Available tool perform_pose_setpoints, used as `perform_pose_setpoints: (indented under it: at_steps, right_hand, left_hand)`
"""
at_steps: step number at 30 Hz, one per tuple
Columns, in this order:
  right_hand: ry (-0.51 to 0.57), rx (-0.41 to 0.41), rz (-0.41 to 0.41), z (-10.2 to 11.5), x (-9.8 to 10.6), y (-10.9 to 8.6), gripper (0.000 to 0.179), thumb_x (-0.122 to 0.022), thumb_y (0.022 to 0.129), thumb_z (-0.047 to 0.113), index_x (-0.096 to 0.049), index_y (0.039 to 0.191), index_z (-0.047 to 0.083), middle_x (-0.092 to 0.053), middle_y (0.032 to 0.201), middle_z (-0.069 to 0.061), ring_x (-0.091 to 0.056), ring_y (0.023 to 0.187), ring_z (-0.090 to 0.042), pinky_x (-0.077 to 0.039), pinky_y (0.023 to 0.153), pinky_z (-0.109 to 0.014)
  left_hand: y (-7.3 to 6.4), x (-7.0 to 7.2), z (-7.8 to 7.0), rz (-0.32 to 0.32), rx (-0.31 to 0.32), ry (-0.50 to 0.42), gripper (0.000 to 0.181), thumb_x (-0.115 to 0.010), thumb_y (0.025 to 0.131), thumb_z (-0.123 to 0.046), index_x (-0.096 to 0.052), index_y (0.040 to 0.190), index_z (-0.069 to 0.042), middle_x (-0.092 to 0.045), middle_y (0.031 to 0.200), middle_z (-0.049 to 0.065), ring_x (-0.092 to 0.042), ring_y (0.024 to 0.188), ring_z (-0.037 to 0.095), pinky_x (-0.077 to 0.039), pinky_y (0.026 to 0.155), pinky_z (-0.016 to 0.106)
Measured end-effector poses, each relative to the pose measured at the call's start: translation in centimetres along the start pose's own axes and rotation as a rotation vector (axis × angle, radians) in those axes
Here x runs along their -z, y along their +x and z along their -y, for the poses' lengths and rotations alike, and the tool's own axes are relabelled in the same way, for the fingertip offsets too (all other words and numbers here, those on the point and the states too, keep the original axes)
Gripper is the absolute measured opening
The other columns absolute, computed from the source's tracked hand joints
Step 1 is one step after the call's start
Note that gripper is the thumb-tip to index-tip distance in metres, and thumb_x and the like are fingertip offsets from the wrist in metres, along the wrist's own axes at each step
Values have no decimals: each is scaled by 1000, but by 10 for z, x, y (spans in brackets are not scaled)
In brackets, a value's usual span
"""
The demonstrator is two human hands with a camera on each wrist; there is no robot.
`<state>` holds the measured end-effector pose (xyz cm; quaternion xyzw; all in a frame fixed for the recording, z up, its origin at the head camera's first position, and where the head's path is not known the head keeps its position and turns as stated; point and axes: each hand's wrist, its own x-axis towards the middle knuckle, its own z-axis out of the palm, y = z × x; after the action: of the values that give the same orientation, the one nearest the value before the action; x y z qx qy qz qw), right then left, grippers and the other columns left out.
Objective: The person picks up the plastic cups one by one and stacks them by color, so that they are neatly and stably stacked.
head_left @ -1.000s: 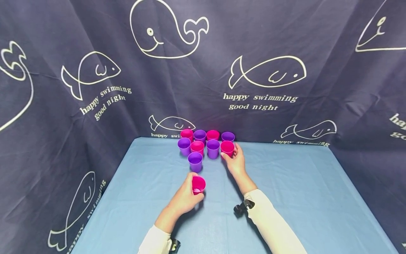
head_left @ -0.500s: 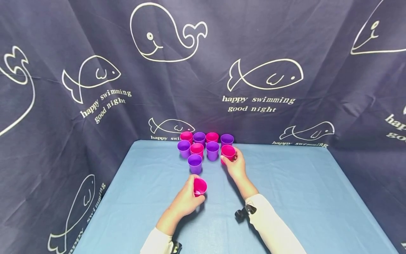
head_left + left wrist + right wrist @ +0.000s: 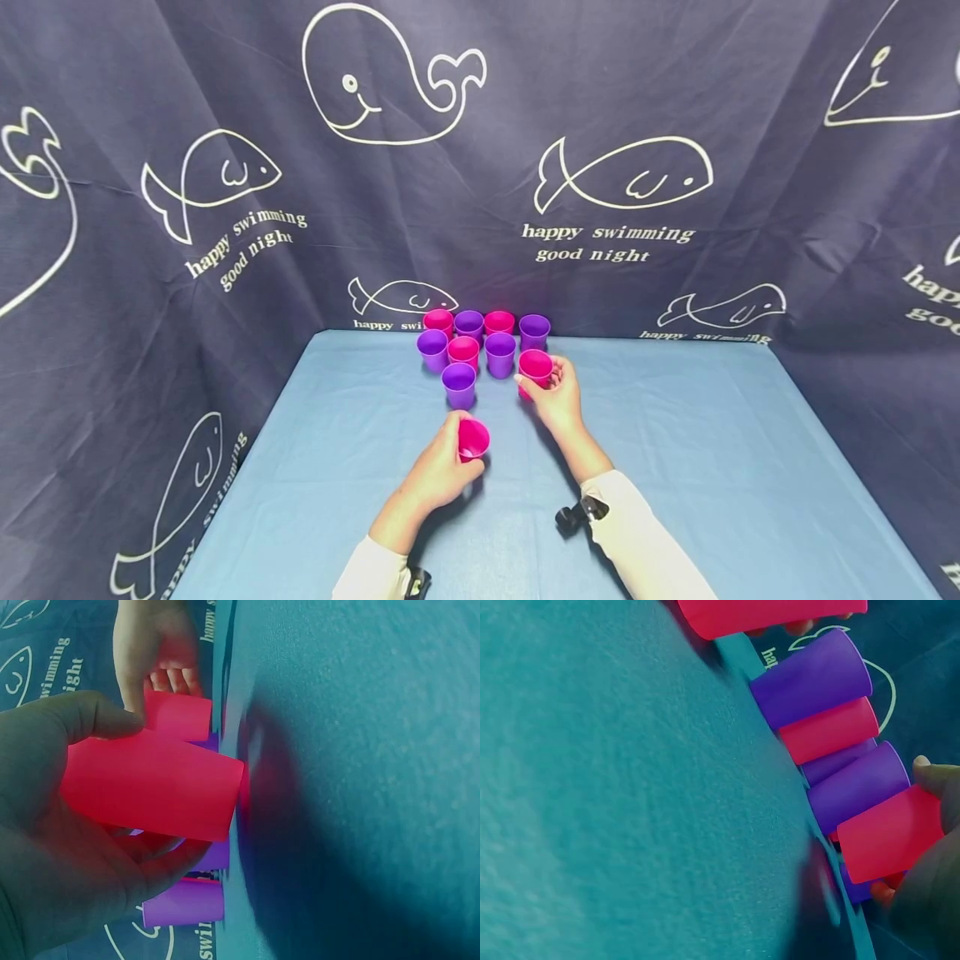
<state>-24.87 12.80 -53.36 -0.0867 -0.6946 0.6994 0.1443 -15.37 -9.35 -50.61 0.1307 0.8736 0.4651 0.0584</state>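
Observation:
My left hand (image 3: 441,467) grips a pink cup (image 3: 154,784) by its sides, nearest the front; a pale spot shows at its bottom. My right hand (image 3: 558,398) holds another pink cup (image 3: 891,834) between thumb and fingers, at the right of the group. Just behind the left hand's cup stands a purple cup (image 3: 459,387), upright and untouched. A second purple cup (image 3: 500,356) stands left of the right hand's cup, and a third purple cup (image 3: 534,331) is behind it. Both held cups have their mouths up. Whether they touch the table cannot be told.
Behind are more upright cups in rows, among them a pink cup (image 3: 463,351) and a purple cup (image 3: 432,351) at the left. A blue cloth covers the table (image 3: 675,450). Dark curtains (image 3: 450,200) with fish drawings rise at the back and sides.
My right hand has drawn its pink cup towards the front, away from the purple cup behind it. The left hand's cup has shifted slightly to the right. The view has tilted a little.

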Motion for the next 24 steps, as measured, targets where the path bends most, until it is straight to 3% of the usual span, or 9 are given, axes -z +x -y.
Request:
perform_pose_setpoints:
  at_steps: [4,12,18,24]
  right_hand:
    - [-8,7,9,2,0,-5,66,-89,80,1,-49,133,-3,-63,125,-20,-64,102,-14,-52,85,-10]
    - [-42,31,22,4,-1,-15,69,-92,75,4,-56,134,2,-67,123,-19,-66,101,-17,-54,83,-14]
    - [-10,32,35,6,-1,-19,68,-94,74,4,-57,132,2,-69,124,-18,-66,102,-9,-54,90,-16]
    - [16,17,40,8,-2,-22,71,-95,72,1,-54,130,2,-66,124,-15,-66,102,-6,-54,88,-13]
  left_hand:
    - [0,0,0,-9,5,32,54,-75,83,-12,-51,131,-18,-65,106,0,-66,98,22,-53,85,31]
    - [2,0,2,-45,9,64,56,-80,80,-13,-55,130,-14,-70,105,0,-68,97,20,-56,86,34]
    - [4,0,4,-50,2,77,56,-83,78,-14,-56,128,-15,-71,105,-1,-66,95,14,-56,86,33]
    - [5,0,5,-60,-3,96,56,-85,77,-13,-58,126,-14,-71,105,0,-67,96,15,-56,86,34]
